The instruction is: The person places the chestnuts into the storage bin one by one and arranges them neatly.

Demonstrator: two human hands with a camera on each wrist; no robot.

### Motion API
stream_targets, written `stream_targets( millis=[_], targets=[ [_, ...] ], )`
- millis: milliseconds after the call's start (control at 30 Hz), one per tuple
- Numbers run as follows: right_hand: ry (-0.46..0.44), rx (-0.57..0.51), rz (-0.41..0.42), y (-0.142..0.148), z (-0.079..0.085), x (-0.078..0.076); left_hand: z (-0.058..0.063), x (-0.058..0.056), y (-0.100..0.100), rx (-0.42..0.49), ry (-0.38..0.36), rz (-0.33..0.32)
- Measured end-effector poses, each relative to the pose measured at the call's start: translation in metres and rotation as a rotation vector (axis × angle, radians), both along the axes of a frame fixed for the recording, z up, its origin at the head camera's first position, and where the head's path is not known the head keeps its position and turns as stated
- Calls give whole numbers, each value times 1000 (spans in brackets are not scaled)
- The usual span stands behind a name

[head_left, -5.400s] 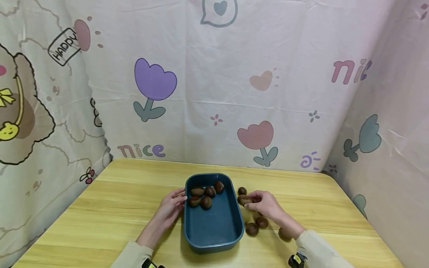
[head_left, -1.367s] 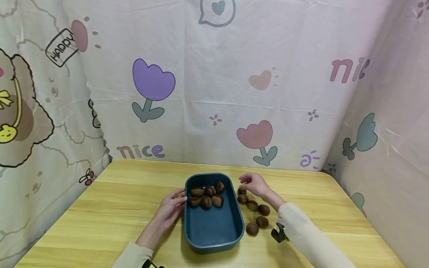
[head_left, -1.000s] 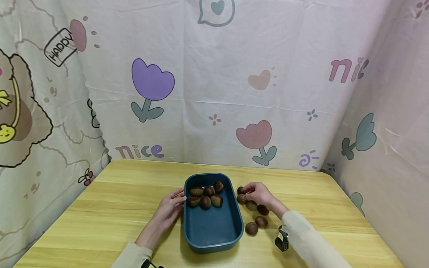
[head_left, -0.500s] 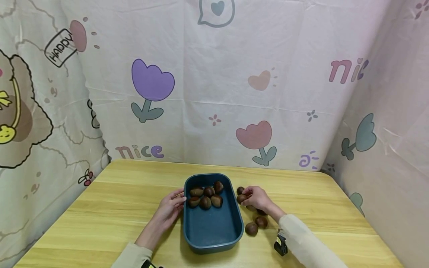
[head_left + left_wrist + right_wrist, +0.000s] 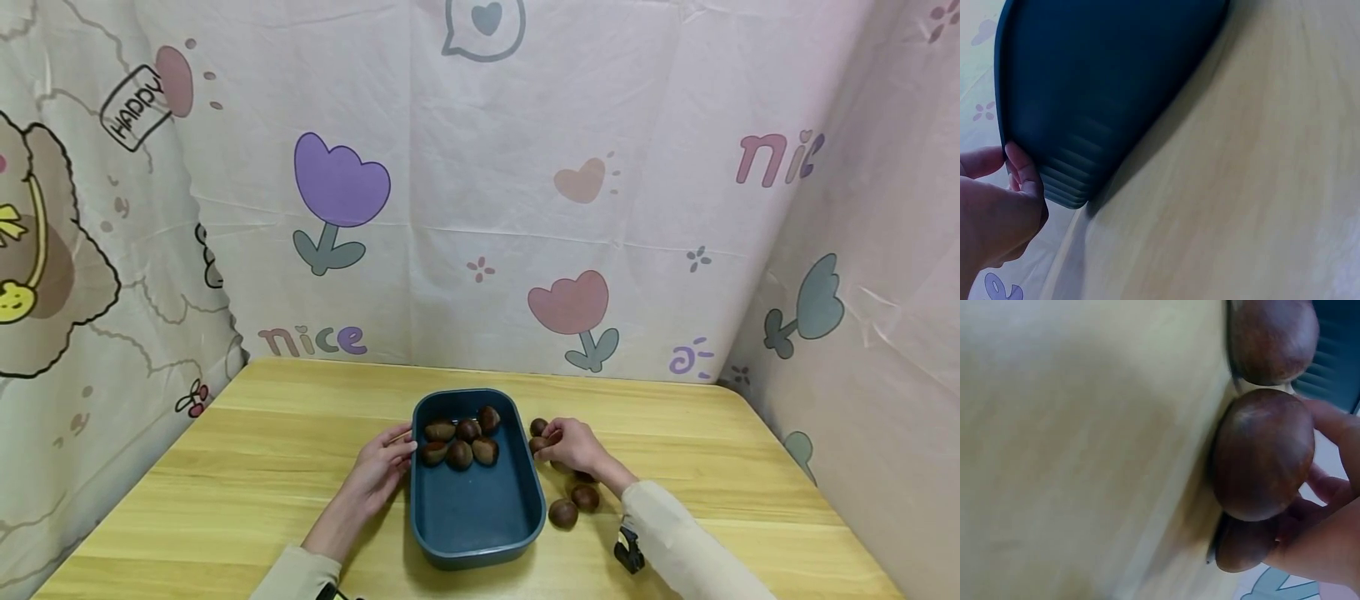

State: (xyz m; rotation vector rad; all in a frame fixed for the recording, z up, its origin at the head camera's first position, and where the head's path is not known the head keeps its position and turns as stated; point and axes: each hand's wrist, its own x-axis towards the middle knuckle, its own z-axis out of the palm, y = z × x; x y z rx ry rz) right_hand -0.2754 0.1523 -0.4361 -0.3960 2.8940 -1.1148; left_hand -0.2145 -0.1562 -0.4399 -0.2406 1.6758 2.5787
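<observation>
A dark blue rectangular box (image 5: 480, 508) stands on the table with several brown chestnuts (image 5: 460, 454) grouped at its far end. My left hand (image 5: 380, 477) holds the box's left side; in the left wrist view thumb and finger pinch its rim (image 5: 1001, 94). To the right of the box, my right hand (image 5: 576, 447) reaches down into loose chestnuts, its thumb and fingers gripping one chestnut (image 5: 536, 445) near the box wall. Another chestnut (image 5: 538, 427) lies just beyond the fingertips. In the right wrist view, a large chestnut (image 5: 1263, 456) partly covers those fingers.
Nearer the body, two chestnuts (image 5: 563, 514) lie beside the box's right front corner, and others sit partly hidden beneath the right hand. The wooden table (image 5: 300, 400) ends at a printed cloth backdrop (image 5: 480, 167) behind, with cloth on both sides.
One more chestnut lies in the box than at first. The right hand went to the farthest loose chestnut, then drew back to the one before it. The left hand stays put.
</observation>
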Motion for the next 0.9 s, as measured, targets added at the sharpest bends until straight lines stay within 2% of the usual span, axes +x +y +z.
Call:
stream_targets(
  millis=[233, 433, 533, 667, 900],
  targets=[
    [-3, 81, 61, -1, 3, 0, 0, 0, 1, 4, 6, -1],
    [115, 138, 163, -3, -1, 0, 0, 0, 1, 11, 19, 3],
    [153, 157, 169, -4, -3, 0, -1, 0, 0, 9, 18, 3],
    [152, 158, 151, -4, -5, -1, -1, 1, 0, 15, 11, 1],
    [166, 112, 152, 1, -1, -5, 0, 1, 0, 16, 14, -7]
  ],
)
